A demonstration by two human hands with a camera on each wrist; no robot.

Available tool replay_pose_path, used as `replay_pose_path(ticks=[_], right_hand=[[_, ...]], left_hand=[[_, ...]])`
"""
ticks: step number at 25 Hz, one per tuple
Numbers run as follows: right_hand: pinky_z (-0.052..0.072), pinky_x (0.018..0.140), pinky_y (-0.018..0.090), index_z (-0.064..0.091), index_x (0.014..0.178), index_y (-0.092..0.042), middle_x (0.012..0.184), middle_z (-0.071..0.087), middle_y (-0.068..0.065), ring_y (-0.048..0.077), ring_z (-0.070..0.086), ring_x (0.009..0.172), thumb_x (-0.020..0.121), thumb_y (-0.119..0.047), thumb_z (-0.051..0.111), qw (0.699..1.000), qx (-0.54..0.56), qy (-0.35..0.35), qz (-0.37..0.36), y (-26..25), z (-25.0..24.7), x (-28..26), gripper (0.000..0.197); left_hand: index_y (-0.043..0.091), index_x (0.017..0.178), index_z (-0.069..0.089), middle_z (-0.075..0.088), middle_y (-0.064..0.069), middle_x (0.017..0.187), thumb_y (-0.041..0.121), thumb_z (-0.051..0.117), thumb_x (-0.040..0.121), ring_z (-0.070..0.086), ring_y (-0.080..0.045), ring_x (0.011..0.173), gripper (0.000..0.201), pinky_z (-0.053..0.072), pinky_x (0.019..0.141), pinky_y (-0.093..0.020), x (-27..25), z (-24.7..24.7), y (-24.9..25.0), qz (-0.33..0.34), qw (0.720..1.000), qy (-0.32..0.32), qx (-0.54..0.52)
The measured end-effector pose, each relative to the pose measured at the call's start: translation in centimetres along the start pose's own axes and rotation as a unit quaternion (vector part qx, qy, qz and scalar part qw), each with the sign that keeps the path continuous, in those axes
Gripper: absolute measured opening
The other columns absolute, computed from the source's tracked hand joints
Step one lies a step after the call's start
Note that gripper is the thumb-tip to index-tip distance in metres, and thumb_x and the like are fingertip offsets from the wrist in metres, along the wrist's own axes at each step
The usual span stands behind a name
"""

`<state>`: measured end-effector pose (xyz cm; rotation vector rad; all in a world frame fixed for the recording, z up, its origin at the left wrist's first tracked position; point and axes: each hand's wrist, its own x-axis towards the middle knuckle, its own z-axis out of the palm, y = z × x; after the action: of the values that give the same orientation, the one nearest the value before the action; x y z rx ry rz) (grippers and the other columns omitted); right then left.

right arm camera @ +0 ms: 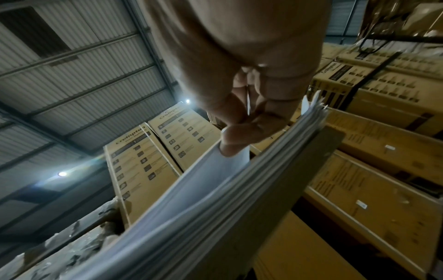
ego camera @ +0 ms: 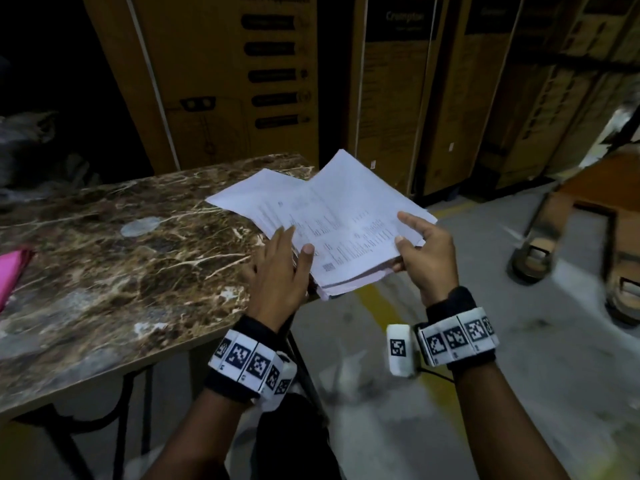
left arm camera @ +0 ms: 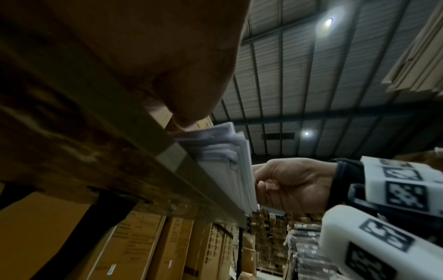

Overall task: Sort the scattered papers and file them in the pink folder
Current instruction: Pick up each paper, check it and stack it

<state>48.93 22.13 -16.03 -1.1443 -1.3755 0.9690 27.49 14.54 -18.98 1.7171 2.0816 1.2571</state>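
Observation:
A stack of white printed papers [ego camera: 346,223] hangs over the right end of the brown marble table [ego camera: 121,244]. Its top sheets are fanned apart. My left hand [ego camera: 294,244] pinches the stack's near left edge, thumb on top and fingers beneath. My right hand [ego camera: 403,230] grips the near right corner, thumb on the top sheet. In the left wrist view the papers [left arm camera: 230,166] lie against the table edge with my right hand [left arm camera: 292,183] behind them. The right wrist view has my fingers [right arm camera: 244,128] on the top sheet of the papers [right arm camera: 215,199]. The pink folder [ego camera: 10,275] lies at the table's far left edge, mostly cut off.
Tall cardboard boxes [ego camera: 221,81] stand in a row right behind the table. A wooden trolley [ego camera: 588,216] stands on the grey floor at the right. A yellow floor line [ego camera: 377,303] runs under the papers. A grey bundle [ego camera: 24,140] sits at the back left.

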Motion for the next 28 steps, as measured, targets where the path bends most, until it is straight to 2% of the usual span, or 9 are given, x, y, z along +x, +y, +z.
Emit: replay_pose_path(ticks=[3, 11, 14, 16, 19, 21, 23, 26, 28], right_hand=[[0.054, 0.047, 0.024, 0.058, 0.137, -0.015, 0.131, 0.055, 0.003, 0.018, 0.065, 0.054, 0.096, -0.001, 0.057, 0.999, -0.022, -0.016, 0.029, 0.5, -0.5, 0.5, 0.043], [0.047, 0.042, 0.020, 0.057, 0.137, -0.013, 0.129, 0.054, 0.006, 0.022, 0.063, 0.058, 0.096, 0.000, 0.058, 0.998, -0.005, -0.036, 0.048, 0.6, -1.1, 0.9, 0.043], [0.047, 0.042, 0.023, 0.053, 0.140, -0.011, 0.111, 0.062, 0.003, 0.021, 0.065, 0.056, 0.095, -0.001, 0.060, 0.996, -0.022, -0.061, 0.054, 0.8, -1.1, 0.9, 0.047], [0.048, 0.043, 0.024, 0.052, 0.141, -0.012, 0.095, 0.067, 0.002, 0.020, 0.065, 0.055, 0.093, -0.002, 0.063, 0.996, -0.044, -0.061, 0.048, 0.8, -1.3, 0.8, 0.050], [0.051, 0.045, 0.024, 0.054, 0.138, -0.019, 0.106, 0.066, 0.004, 0.015, 0.066, 0.055, 0.091, -0.007, 0.068, 0.995, -0.097, -0.023, 0.030, 0.8, -1.5, 0.5, 0.051], [0.059, 0.058, 0.033, 0.057, 0.135, -0.023, 0.124, 0.059, 0.002, 0.021, 0.071, 0.077, 0.089, -0.014, 0.070, 0.987, -0.162, 0.009, -0.004, 0.9, -1.4, 0.3, 0.049], [0.060, 0.080, 0.046, 0.061, 0.130, -0.023, 0.135, 0.054, 0.000, 0.025, 0.063, 0.108, 0.085, -0.018, 0.071, 0.971, -0.232, 0.026, -0.045, 1.1, -1.4, 0.2, 0.046], [0.055, 0.093, 0.044, 0.066, 0.125, -0.020, 0.131, 0.062, 0.001, 0.024, 0.060, 0.114, 0.086, -0.018, 0.071, 0.964, -0.254, 0.057, -0.058, 0.6, -1.5, 0.1, 0.039], [0.052, 0.096, 0.038, 0.067, 0.124, -0.020, 0.127, 0.065, 0.002, 0.025, 0.061, 0.113, 0.089, -0.019, 0.070, 0.961, -0.264, 0.062, -0.053, 0.0, -1.5, 0.1, 0.035]], left_hand=[[0.028, 0.150, 0.037, 0.036, 0.003, 0.158, 0.071, 0.017, 0.093, 0.029, -0.022, 0.145, 0.073, 0.016, 0.116, -0.058, -0.5, 0.1, 0.3, 0.009, 0.999, -0.017, 0.043], [0.030, 0.140, 0.047, 0.044, -0.001, 0.149, 0.067, 0.027, 0.098, 0.038, -0.019, 0.140, 0.059, 0.028, 0.112, -0.060, -0.6, -0.3, -0.8, 0.024, 0.999, 0.003, 0.021], [0.026, 0.137, 0.055, 0.040, -0.001, 0.151, 0.052, 0.044, 0.101, 0.038, -0.019, 0.140, 0.046, 0.021, 0.112, -0.050, -0.6, -0.6, -0.2, 0.003, 0.999, -0.004, 0.045], [0.023, 0.132, 0.060, 0.040, -0.003, 0.150, 0.047, 0.051, 0.099, 0.041, -0.021, 0.138, 0.041, 0.024, 0.112, -0.050, -0.7, -0.9, 0.0, 0.002, 0.999, -0.010, 0.047], [0.023, 0.129, 0.063, 0.038, -0.005, 0.152, 0.047, 0.055, 0.097, 0.039, -0.022, 0.140, 0.040, 0.025, 0.113, -0.053, -0.6, -1.2, -0.1, -0.011, 0.998, -0.029, 0.056], [0.024, 0.129, 0.063, 0.036, -0.007, 0.154, 0.051, 0.056, 0.095, 0.034, -0.022, 0.144, 0.044, 0.024, 0.115, -0.056, -0.3, -1.3, -0.2, -0.021, 0.997, -0.047, 0.059], [0.024, 0.131, 0.061, 0.034, -0.009, 0.156, 0.061, 0.052, 0.090, 0.029, -0.023, 0.147, 0.055, 0.027, 0.114, -0.057, -0.2, -1.5, -0.2, -0.026, 0.995, -0.077, 0.060], [0.023, 0.136, 0.057, 0.033, -0.007, 0.156, 0.053, 0.058, 0.094, 0.030, -0.024, 0.146, 0.051, 0.032, 0.113, -0.046, 0.1, -2.6, 0.4, -0.021, 0.990, -0.110, 0.086], [0.019, 0.135, 0.059, 0.044, -0.006, 0.146, 0.044, 0.061, 0.095, 0.041, -0.026, 0.138, 0.047, 0.040, 0.104, -0.037, 0.5, -3.8, 0.8, 0.005, 0.989, -0.116, 0.092]])
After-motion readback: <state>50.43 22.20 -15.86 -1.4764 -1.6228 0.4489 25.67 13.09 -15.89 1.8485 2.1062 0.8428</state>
